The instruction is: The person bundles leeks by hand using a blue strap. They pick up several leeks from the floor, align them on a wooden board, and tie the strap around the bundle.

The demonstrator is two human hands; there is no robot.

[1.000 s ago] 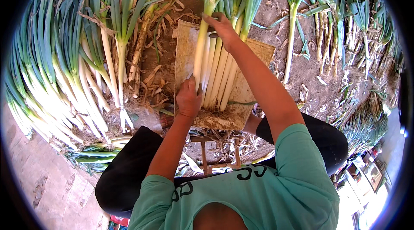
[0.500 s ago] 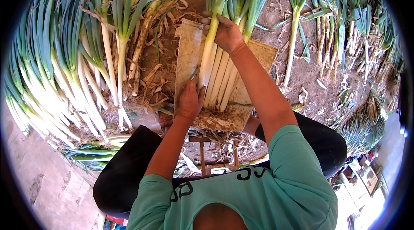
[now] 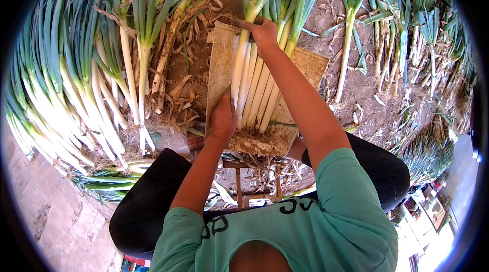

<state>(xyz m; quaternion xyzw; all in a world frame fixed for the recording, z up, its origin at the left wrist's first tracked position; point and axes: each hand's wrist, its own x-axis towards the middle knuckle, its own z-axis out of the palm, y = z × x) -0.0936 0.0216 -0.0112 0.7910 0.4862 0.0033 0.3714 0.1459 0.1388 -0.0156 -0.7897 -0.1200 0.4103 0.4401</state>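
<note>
A leek (image 3: 241, 58) with a thick white stalk and green top stands slantwise over the left side of a worn wooden board (image 3: 310, 68). My right hand (image 3: 262, 33) is closed around its upper stalk, where white turns to green. My left hand (image 3: 224, 116) is closed at its lower end, whose tip the fingers hide. A thin dark edge shows just above that hand; I cannot tell what it is. Several more leeks (image 3: 262, 91) lie side by side on the board, to the right of the held one, roots toward me.
A big heap of leeks (image 3: 71, 88) fills the left. One single leek (image 3: 347, 53) lies on the soil to the right, with untrimmed bundles (image 3: 389, 53) beyond it. Dry peeled leaves (image 3: 178, 88) litter the ground. Wooden legs (image 3: 238, 185) stand below the board, between my knees.
The held leek has shifted slightly left, toward the board's left edge. My right hand has turned and come a little lower, with its back now up; my left hand has barely moved.
</note>
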